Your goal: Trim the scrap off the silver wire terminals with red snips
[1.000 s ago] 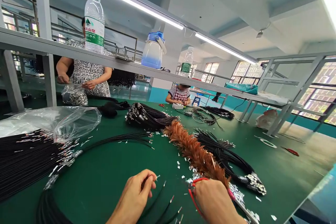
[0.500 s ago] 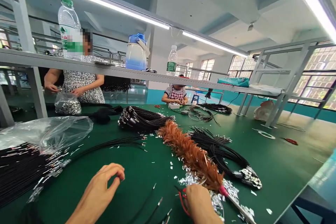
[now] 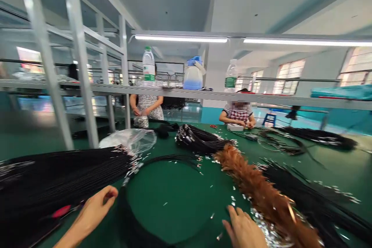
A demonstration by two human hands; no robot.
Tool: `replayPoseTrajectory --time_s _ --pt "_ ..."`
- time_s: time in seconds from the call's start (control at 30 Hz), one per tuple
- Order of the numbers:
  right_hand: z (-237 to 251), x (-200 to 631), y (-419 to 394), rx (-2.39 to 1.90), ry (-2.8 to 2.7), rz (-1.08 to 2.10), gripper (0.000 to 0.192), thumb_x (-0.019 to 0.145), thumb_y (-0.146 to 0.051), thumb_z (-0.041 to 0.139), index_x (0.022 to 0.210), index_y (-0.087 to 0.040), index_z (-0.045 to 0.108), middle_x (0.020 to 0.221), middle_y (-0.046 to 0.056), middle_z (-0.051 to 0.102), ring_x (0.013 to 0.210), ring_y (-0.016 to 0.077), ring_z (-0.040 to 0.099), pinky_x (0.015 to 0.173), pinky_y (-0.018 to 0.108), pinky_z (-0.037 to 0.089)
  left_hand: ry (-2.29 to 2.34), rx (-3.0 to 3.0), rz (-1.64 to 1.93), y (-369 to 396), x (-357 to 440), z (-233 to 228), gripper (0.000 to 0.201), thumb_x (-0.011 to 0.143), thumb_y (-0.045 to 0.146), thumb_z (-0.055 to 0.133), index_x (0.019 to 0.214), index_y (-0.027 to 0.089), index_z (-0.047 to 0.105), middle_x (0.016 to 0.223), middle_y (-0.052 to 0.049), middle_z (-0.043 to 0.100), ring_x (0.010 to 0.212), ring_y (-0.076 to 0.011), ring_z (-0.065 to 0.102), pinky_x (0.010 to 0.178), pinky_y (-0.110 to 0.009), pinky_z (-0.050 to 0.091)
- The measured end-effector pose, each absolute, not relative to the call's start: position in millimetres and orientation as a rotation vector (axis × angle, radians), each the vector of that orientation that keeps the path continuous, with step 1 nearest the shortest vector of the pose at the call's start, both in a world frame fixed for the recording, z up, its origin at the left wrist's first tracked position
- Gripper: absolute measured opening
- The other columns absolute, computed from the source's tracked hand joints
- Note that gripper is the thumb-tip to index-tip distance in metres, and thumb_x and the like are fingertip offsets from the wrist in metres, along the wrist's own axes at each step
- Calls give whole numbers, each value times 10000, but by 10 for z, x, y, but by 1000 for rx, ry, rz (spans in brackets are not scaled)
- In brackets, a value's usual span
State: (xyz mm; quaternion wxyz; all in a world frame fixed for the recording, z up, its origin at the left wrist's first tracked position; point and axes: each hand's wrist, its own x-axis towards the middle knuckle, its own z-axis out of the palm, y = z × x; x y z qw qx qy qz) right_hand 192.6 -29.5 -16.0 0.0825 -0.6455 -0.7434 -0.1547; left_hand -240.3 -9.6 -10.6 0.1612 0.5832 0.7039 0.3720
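My left hand [image 3: 95, 211] hovers at lower left, beside a large bundle of black cables [image 3: 72, 170]. Its fingers are loosely curled, with a gap to the thumb and nothing visible between them. A red-handled tool [image 3: 61, 212] lies on the cables just left of this hand; its kind is unclear. My right hand [image 3: 247, 230] is at the lower right, its fingers spread over the table near silvery scraps [image 3: 266, 221] and a brown feather duster [image 3: 255, 186]. A curved black cable bunch [image 3: 130, 217] runs between the hands.
A coiled cable bundle [image 3: 197, 139] and a clear plastic bag [image 3: 136, 139] lie farther back on the green table [image 3: 177, 190]. More black cables [image 3: 308, 193] are at right. A shelf [image 3: 171, 92] spans above. Two people work beyond it.
The view has swung left. My right hand has opened, and the red loops at it earlier no longer show there. My left hand now appears closer to the large cable bundle.
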Motion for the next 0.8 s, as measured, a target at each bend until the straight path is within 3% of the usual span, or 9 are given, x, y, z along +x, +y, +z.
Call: replayPoseTrajectory --time_s 0.1,0.17,0.3,0.37,0.5,0.6,0.63,0.7,0.8 --pt "-266 1439 -334 -1585 -2345 -461 279 820 -255 532 1042 -113 624 877 135 690 765 235 656 657 307 535 1974 1621 1022 -176 -2507 -69 281 729 449 467 778 221 625 609 17 651 641 -195 602 602 -245 421" --pt "-427 918 -385 -1410 -2399 -382 460 729 -372 644 1094 -95 602 922 147 684 814 261 643 672 322 539 1964 1605 1008 -201 -2563 -100 325 753 476 441 767 205 621 611 7 653 653 -196 607 623 -251 428" --pt "-727 -239 -482 -1547 -2301 -133 858 363 -598 773 1015 -54 651 886 203 677 799 391 609 656 514 515 1886 1630 956 -210 -2627 -228 329 760 474 453 743 181 603 646 -11 664 661 -197 615 620 -255 428" --pt "-755 -667 -471 -1521 -2290 -65 747 470 -497 786 1057 -62 631 951 202 667 878 376 592 717 502 501 1848 1653 939 -204 -2645 -290 312 770 458 452 739 182 593 660 -11 665 676 -193 622 629 -251 430" --pt "-610 -1104 -331 -1617 -2306 11 734 503 -323 809 1113 9 572 1024 236 625 949 371 557 791 525 458 1811 1670 953 -199 -2699 -396 302 801 448 424 762 193 580 698 -7 665 731 -183 630 690 -249 442" --pt "-498 -1220 -206 -1688 -2308 10 300 687 -68 623 981 -13 640 950 219 647 906 337 590 737 483 485 1804 1656 960 -187 -2786 -496 280 785 455 448 761 207 575 716 -3 666 761 -187 633 715 -256 456" --pt "-471 -1233 -176 -1692 -2306 12 256 704 10 536 930 -23 653 915 212 654 877 327 606 703 465 499 1807 1647 961 -176 -2827 -537 272 772 460 461 772 210 571 738 -8 669 778 -194 633 728 -264 462" --pt "-414 -1209 -135 -1682 -2303 12 340 687 90 415 901 -41 644 866 199 656 778 302 637 617 429 521 1841 1611 989 -134 -2922 -623 287 733 472 498 843 213 552 801 -23 670 801 -215 632 753 -298 473" --pt "-252 -1018 -113 -1613 -2331 -5 355 673 50 411 935 -90 607 910 174 642 603 262 641 490 392 523 1921 1521 1116 13 -3035 -730 511 640 511 586 1035 206 476 899 -53 648 807 -251 623 750 -364 493"
